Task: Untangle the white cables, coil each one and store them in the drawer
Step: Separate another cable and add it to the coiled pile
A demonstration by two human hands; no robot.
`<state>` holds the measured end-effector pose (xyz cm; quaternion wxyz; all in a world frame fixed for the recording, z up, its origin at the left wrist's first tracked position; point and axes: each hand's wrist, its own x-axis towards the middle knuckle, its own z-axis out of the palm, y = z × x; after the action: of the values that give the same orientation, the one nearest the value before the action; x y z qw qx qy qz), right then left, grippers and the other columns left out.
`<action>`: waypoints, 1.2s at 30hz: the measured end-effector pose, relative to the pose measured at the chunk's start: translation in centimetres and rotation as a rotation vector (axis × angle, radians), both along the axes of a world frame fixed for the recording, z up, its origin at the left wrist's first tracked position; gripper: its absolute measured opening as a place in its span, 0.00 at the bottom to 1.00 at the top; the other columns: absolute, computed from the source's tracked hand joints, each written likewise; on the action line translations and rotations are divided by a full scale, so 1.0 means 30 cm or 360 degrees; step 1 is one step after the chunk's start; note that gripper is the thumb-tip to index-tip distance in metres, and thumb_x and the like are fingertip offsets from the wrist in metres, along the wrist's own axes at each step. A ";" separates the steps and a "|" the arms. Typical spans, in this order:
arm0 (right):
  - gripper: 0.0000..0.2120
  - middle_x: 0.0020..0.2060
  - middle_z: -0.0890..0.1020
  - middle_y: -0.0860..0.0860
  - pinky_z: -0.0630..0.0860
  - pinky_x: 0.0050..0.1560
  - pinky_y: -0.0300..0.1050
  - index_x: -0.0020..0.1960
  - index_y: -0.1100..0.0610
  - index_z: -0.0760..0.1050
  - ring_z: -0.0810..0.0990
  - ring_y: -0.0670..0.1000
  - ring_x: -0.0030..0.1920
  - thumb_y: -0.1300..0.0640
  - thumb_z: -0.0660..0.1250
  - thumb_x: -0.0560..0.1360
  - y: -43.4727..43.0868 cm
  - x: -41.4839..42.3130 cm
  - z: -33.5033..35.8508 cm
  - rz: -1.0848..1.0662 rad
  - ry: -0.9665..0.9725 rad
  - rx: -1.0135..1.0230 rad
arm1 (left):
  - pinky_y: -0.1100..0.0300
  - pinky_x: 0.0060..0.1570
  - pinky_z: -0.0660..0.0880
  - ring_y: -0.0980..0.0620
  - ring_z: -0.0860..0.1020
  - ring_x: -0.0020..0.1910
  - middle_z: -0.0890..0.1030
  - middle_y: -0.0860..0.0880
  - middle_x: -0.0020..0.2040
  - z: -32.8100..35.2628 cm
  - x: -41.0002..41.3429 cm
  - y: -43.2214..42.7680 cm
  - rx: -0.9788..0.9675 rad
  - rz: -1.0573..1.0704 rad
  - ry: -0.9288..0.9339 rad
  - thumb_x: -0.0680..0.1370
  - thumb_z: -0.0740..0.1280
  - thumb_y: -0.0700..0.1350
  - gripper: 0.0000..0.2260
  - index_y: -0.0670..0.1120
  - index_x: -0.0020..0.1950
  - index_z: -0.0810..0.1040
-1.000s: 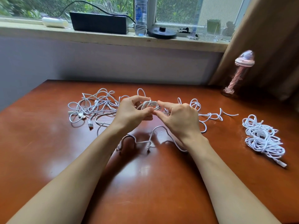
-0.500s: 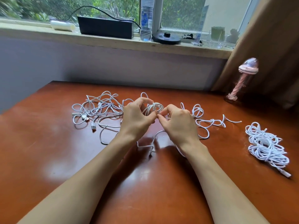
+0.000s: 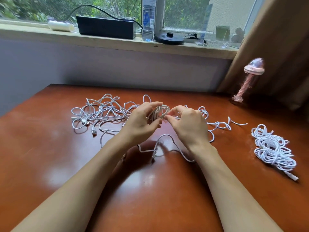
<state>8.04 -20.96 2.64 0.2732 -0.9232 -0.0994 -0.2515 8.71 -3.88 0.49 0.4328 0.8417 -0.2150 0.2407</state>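
**Now: small coil held up between two hands**

Right, head view, and both hands are up over the middle of the table. The left hand has its fingers and thumb curled round a small coil of white cable, a few turns lifted clear of the wood. The right hand is just beside it, thumb and forefinger pinching the cable at the coil's right edge, its other fingers tucked in.

Below the wrists a loose strand arches over the table, one end lying between the forearms. Behind the left hand the tangle sprawls across the left of the table, with USB plugs at its near edge. More loops trail off to the right past the right hand. Well apart, at the right edge, lies a heaped bundle of white cable, one plug poking out toward the near side.

At the back, the sill carries a black box and a bottle. A pink ornament stands at the table's far right corner, beside the curtain.
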 end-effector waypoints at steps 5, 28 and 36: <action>0.10 0.40 0.86 0.53 0.78 0.46 0.50 0.51 0.46 0.84 0.83 0.60 0.47 0.43 0.73 0.74 0.005 -0.010 0.005 -0.0074 -0.0075 0.0009 | 0.63 0.52 0.77 0.58 0.79 0.46 0.82 0.55 0.51 0.007 -0.010 -0.009 -0.0074 0.0094 -0.0030 0.71 0.78 0.37 0.25 0.45 0.67 0.79; 0.04 0.46 0.82 0.49 0.76 0.47 0.54 0.55 0.53 0.73 0.79 0.53 0.44 0.57 0.63 0.81 0.026 -0.027 -0.015 0.0627 -0.0042 0.0163 | 0.72 0.46 0.71 0.67 0.75 0.37 0.82 0.58 0.42 -0.021 -0.003 -0.021 -0.0151 0.0259 -0.0117 0.72 0.74 0.35 0.17 0.43 0.61 0.83; 0.07 0.43 0.82 0.52 0.78 0.53 0.51 0.56 0.52 0.80 0.81 0.52 0.47 0.58 0.64 0.82 0.004 -0.004 -0.007 0.0745 -0.0033 0.0447 | 0.68 0.41 0.69 0.60 0.74 0.37 0.75 0.52 0.38 -0.005 -0.018 -0.042 -0.0133 -0.0044 0.0004 0.75 0.71 0.33 0.12 0.49 0.52 0.83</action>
<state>7.93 -20.83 2.45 0.4484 -0.8254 -0.2770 -0.2022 8.16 -5.16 0.35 0.4712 0.8201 -0.2159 0.2425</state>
